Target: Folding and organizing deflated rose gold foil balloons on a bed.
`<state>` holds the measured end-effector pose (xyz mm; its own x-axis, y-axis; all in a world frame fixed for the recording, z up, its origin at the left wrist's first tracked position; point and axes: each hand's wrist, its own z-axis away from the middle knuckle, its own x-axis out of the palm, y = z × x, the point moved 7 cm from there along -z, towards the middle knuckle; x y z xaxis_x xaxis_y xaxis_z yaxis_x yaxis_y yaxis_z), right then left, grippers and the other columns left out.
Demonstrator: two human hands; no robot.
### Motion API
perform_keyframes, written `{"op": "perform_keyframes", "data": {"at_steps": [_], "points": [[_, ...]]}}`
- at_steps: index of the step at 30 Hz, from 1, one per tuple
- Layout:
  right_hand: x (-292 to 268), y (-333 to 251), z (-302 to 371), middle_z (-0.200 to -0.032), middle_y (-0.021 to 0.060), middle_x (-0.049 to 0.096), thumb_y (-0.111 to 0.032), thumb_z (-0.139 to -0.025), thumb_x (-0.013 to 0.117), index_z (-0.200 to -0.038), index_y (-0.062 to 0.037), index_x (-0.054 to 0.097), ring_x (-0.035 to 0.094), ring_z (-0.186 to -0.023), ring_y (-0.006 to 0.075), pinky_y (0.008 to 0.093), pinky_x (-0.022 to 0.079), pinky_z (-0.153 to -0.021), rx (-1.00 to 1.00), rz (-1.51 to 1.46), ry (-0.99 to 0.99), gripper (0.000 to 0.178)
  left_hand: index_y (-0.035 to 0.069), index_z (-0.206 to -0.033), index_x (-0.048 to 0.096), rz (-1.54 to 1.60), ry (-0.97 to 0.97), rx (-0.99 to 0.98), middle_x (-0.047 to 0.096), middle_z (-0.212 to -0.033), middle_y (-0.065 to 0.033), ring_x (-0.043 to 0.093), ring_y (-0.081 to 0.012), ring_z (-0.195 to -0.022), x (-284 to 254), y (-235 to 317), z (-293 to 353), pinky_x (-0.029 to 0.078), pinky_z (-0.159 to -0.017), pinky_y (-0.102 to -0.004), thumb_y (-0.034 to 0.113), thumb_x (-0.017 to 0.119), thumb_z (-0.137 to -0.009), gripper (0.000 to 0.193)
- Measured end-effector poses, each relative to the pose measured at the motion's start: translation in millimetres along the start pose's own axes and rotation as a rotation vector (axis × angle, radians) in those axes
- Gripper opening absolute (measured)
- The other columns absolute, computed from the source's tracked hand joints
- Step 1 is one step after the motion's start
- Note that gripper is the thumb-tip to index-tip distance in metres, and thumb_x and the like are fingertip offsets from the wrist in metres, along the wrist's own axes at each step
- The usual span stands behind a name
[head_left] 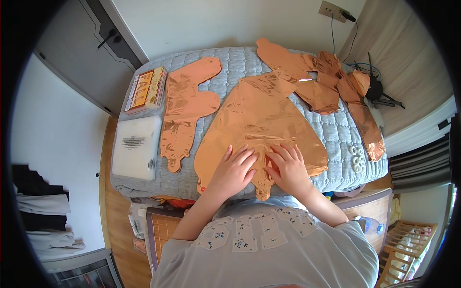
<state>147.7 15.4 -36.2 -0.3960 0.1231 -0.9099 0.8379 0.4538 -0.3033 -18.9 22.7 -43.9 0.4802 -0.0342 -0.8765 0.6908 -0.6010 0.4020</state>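
Foil balloon [269, 122] (bag [132, 161] leftward, contents unclear)

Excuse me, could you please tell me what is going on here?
A person's left hand and right hand rest on a large copper-coloured foil balloon, uninflated and spread on a quilted grey mattress. A second flat foil piece lies to its left; crumpled foil lies to the right.

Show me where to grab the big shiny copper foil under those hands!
I'd pinch the foil by its narrow tab, coming from the person's side. The main part lies wide and flat, but this slim end points toward the person at the bed's near edge, between the left hand and right hand.
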Motion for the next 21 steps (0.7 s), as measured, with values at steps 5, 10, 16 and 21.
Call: {"op": "perform_keyframes", "data": {"at_steps": [5,10,16,21], "points": [[-2.4,4.1,-1.0,-0.143,0.0115,0.059,-0.032,-0.090,0.075,-0.131,-0.0109,0.066,0.049,-0.138,0.0362,0.0593,0.031,-0.120,0.025,-0.008,-0.010,0.047,0.007,-0.134,0.063,-0.029,0.047,0.028,0.061,-0.140,-0.0100,0.055,-0.0282,-0.136,-1.7,1.5,-2.8,0.039,-0.116,-0.0571,0.027,0.073,-0.093,0.047],[-28.2,17.7,6.8,-0.144,0.0136,0.058,-0.029,-0.091,0.074,-0.130,-0.0104,0.066,0.050,-0.137,0.0365,0.0576,0.035,-0.118,0.107,-0.106,0.047,0.044,0.006,-0.133,0.063,0.111,0.018,0.081,0.061,-0.139,-0.0148,0.058,-0.0330,-0.130,-10.0,7.2,-11.5,0.041,-0.113,-0.0551,0.019,0.077,-0.087,0.051],[-115.7,156.0,70.7,-0.130,0.0139,0.067,0.000,-0.088,0.067,-0.118,-0.0061,0.070,0.062,-0.121,0.0366,0.0447,0.049,-0.105,0.449,-0.066,0.460,0.032,0.007,-0.137,0.063,0.021,-0.065,0.097,0.057,-0.146,-0.0155,0.054,-0.0365,-0.136,-21.6,24.3,-10.9,0.038,-0.117,-0.0534,0.019,0.077,-0.088,0.053],[-184.6,278.4,189.4,-0.132,0.0142,0.068,0.009,-0.074,0.060,-0.117,-0.0061,0.073,0.059,-0.126,0.0371,0.0454,0.048,-0.108,0.660,0.276,0.493,0.047,0.008,-0.134,0.066,-0.043,-0.253,0.281,0.056,-0.148,-0.0141,0.053,-0.0349,-0.138,-35.8,49.0,-37.8,0.041,-0.116,-0.0527,0.022,0.079,-0.087,0.051]]}}
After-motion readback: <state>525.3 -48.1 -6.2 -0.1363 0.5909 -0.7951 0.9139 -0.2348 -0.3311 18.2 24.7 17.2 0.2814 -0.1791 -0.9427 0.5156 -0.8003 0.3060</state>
